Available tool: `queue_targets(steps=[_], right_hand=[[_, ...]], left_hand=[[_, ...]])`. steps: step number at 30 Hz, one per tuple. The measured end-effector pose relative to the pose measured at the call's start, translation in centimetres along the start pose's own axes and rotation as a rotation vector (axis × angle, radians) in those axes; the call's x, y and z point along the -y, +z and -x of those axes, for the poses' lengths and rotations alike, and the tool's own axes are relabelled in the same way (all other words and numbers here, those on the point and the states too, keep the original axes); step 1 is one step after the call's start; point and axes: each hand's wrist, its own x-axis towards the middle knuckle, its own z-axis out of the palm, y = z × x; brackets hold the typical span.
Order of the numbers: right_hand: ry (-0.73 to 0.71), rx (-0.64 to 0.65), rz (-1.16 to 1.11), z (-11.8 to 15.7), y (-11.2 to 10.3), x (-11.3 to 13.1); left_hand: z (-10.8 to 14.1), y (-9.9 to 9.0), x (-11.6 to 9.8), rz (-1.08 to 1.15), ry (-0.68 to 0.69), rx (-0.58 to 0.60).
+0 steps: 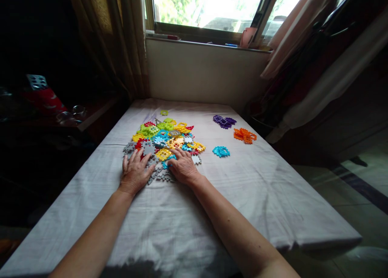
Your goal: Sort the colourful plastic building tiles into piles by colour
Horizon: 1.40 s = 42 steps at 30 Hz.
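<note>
A mixed heap of flat toothed plastic pieces [163, 140] in yellow, green, blue, red and grey lies on the white-covered table. My left hand [135, 172] rests on the grey pieces at the heap's near left edge, fingers spread. My right hand [182, 165] touches the near right edge, beside a yellow piece [163, 154] and a blue one; its fingers are bent, and whether they grip a piece is unclear. Apart from the heap, on the right, lie small piles of purple pieces [224, 121], orange pieces [245, 135] and blue pieces [221, 151].
The table [266, 197] has a wrinkled white cloth and meets the wall below a window. A pink cup [247, 37] stands on the sill. At left, a dark side surface holds a red container [45, 100] and glasses [79, 112]. Curtains hang on both sides.
</note>
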Motion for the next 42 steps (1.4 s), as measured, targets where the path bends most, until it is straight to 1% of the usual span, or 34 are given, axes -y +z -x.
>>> queue_targets(steps=[3,6,9,10,12,14,16,18,20,22,24,26,28,30,32,34,36,39,42], right_hand=[[-0.03,-0.026,-0.065,0.3,-0.1,-0.6],[-0.047,-0.105,-0.184,0.7,0.1,-1.5],[-0.049,-0.18,-0.326,1.1,0.0,-3.1],[-0.024,-0.211,-0.358,1.3,-0.1,-3.8],[0.084,-0.296,-0.376,1.7,-0.6,-5.7],[0.235,-0.399,-0.346,2.4,-1.3,-8.1],[0.43,-0.494,-0.268,3.3,-2.0,-10.6],[0.645,-0.56,-0.146,4.3,-2.5,-12.8],[0.798,-0.586,-0.032,5.2,-2.7,-14.5],[0.868,-0.589,0.026,5.9,-2.6,-15.6],[0.928,-0.59,0.052,6.2,-2.5,-16.0],[0.951,-0.591,0.061,6.1,-2.4,-15.9],[0.893,-0.595,0.058,5.6,-2.3,-14.9],[0.742,-0.588,0.046,4.8,-2.0,-13.1],[0.537,-0.544,0.026,3.8,-1.6,-10.5],[0.35,-0.455,0.003,2.8,-1.0,-7.8],[0.25,-0.346,-0.006,2.0,-0.6,-5.4],[0.241,-0.232,0.023,1.3,-0.2,-3.4],[0.274,-0.184,0.041,1.0,0.1,-2.8]], left_hand=[[0.0,0.3,0.3,0.008,-0.002,-0.012],[0.0,0.5,0.6,0.014,-0.001,-0.014],[0.0,0.6,0.8,0.017,-0.002,-0.008],[0.0,0.6,0.8,0.019,0.0,-0.005],[0.0,0.5,0.8,0.021,0.003,0.001],[0.0,0.4,0.8,0.016,0.004,0.004],[0.0,0.3,0.8,0.008,0.007,-0.004],[0.0,0.3,0.8,0.007,0.016,-0.022],[0.0,0.3,0.9,0.013,0.028,-0.039],[-0.1,0.3,1.0,0.018,0.035,-0.051],[-0.1,0.4,1.1,0.019,0.038,-0.061],[-0.1,0.4,1.1,0.019,0.039,-0.068],[-0.1,0.6,1.2,0.022,0.041,-0.072],[-0.1,0.6,1.2,0.031,0.048,-0.074],[-0.1,0.7,1.2,0.042,0.056,-0.075],[-0.1,0.6,1.2,0.053,0.064,-0.076],[-0.1,0.5,1.1,0.063,0.074,-0.079],[-0.1,0.4,1.1,0.071,0.103,-0.081],[-0.1,0.3,1.2,0.071,0.132,-0.072]])
